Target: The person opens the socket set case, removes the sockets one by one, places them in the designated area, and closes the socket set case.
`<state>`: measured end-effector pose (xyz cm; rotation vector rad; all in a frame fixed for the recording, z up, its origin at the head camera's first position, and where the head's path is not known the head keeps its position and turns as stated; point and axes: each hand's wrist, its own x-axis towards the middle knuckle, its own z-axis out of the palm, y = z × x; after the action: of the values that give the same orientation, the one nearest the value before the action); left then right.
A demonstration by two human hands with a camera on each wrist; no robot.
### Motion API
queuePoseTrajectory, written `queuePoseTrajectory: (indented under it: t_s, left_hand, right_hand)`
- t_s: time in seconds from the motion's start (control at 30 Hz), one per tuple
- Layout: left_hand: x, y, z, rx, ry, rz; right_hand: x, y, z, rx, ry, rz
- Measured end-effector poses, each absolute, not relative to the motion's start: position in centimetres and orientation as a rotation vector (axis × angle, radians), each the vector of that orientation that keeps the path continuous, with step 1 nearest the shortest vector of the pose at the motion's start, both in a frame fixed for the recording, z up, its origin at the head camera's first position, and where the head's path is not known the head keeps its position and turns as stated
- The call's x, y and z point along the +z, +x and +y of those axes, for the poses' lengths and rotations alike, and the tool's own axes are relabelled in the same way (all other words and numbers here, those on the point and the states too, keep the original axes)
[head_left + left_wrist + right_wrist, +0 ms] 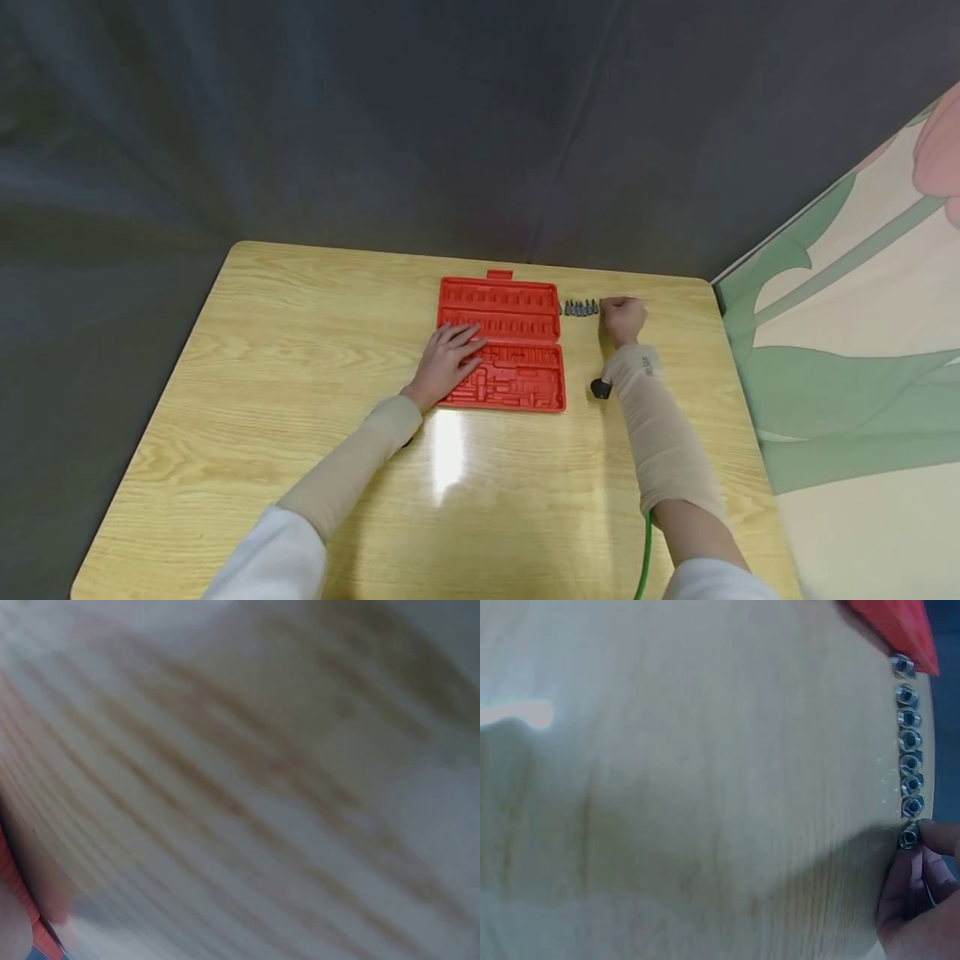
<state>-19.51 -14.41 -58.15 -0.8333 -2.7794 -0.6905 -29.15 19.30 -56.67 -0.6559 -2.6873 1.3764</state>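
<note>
An open red plastic case [525, 342] lies on the wooden table, its molded slots bare where they show. My left hand [442, 367] rests on the case's left side, fingers spread and extended. To the right of the case stands a row of small metal sockets [577, 307]. At the right end of that row, my right hand [624, 318] pinches one socket [909, 838] between thumb and fingers, seen in the right wrist view. Only a sliver of the left hand [15, 922] and a red edge show in the left wrist view.
The light wooden table [300, 333] ends at a dark curtain [375, 125] behind it. A patterned wall [862, 333] stands to the right. A green cable [645, 554] hangs from my right forearm, and a black wrist device [601, 388] sits at the right wrist.
</note>
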Motion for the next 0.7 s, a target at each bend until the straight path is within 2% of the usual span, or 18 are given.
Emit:
queuePoseTrajectory:
  t_s: [0.37,0.7]
  left_hand:
    - [-58.1,-19.6,-14.5,-0.708,-0.827,-2.743]
    - [-58.4,-19.2,-14.4,-0.708,-0.827,-2.755]
  right_hand:
    - [-56.7,-29.3,19.0,1.326,-0.599,-2.704]
    - [-56.8,-28.5,20.0,1.439,-0.663,-2.640]
